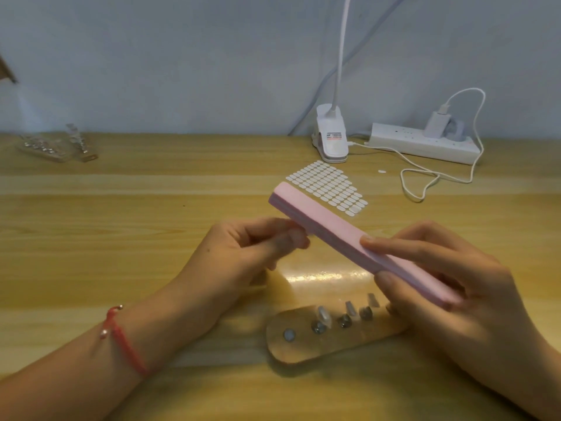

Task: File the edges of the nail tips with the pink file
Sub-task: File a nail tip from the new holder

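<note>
One pink file (334,235) and two hands are over the wooden table (121,208). The right hand (449,281) grips the file's near end, thumb on top and fingers curled beneath, so the bar runs out of the grip toward 10 o'clock, tilted above the table. The left hand (252,247), at 9 o'clock from the file's middle, has its fingertips (296,237) pinched together against the file's underside; whether anything sits between them cannot be told through the blur. At 6 o'clock from the file lies one wooden holder (303,350) showing four round studs, three bearing clear nail tips (323,315). One sheet of white adhesive tabs (329,185) lies at 12 o'clock, and one clip lamp (332,141) and one power strip (419,144) at 1 o'clock.
</note>
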### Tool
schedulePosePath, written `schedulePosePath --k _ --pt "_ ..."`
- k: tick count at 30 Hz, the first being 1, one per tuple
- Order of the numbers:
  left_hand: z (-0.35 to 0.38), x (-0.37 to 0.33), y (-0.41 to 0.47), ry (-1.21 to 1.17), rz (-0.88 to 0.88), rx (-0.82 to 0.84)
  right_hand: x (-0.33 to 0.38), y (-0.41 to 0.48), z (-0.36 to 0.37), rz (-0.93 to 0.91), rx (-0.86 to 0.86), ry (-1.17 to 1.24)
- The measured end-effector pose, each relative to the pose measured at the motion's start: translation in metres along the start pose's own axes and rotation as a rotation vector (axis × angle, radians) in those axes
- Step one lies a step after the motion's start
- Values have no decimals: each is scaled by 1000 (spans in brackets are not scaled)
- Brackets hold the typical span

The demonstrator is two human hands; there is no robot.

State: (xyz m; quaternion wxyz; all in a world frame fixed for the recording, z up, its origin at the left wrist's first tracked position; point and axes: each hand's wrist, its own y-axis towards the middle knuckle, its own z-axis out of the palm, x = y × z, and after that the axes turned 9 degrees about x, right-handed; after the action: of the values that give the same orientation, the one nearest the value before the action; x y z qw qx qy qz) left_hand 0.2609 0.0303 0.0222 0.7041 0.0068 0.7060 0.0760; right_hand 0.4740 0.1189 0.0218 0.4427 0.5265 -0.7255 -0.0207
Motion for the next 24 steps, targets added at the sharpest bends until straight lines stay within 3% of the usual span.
schedulePosePath --k 5,8,11,15,18,22,24 --pt "-1 2 2 -57 -11 -59 0 0 0 0 0 3" --pt "1 2 2 28 -2 7 0 0 1 -14 8 14" --pt "-2 2 3 -97 -4 -79 -1 0 0 9 -3 -1" --pt "4 2 0 40 3 59 -1 0 2 -8 14 -28" --pt "-2 3 3 -50 -12 -74 -1 0 1 15 1 -11" --pt "2 1 0 45 -6 7 -1 0 3 -9 14 -25" --pt "-1 2 2 -51 -11 -61 -2 0 2 -2 6 -38"
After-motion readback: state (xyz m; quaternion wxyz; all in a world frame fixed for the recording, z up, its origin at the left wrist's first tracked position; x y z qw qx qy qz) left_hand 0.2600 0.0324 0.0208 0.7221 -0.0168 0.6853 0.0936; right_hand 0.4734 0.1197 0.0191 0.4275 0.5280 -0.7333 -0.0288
